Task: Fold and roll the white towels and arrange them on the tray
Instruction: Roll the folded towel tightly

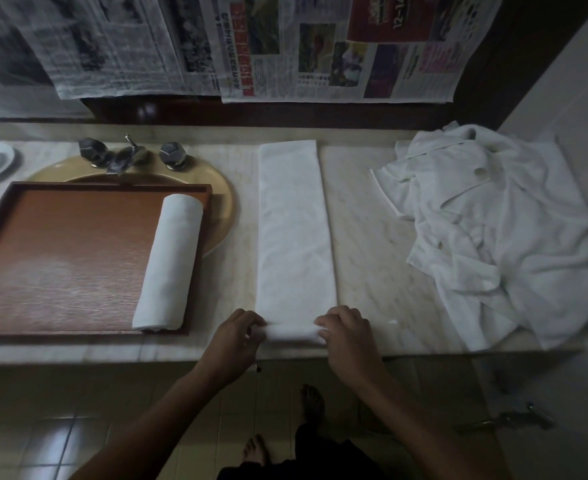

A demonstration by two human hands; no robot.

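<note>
The left hand (238, 336) and the right hand (346, 329) each curl their fingers round one end of the small roll at the near end of the folded towel (294, 230), which stretches away from both hands as a long flat strip on the worktop (365, 244). Left of the left hand, a rolled towel (169, 261) lies along the right side of the tray (60, 254). Beyond and to the right of the right hand, well apart, sits a crumpled heap of white cloth (493, 237).
</note>
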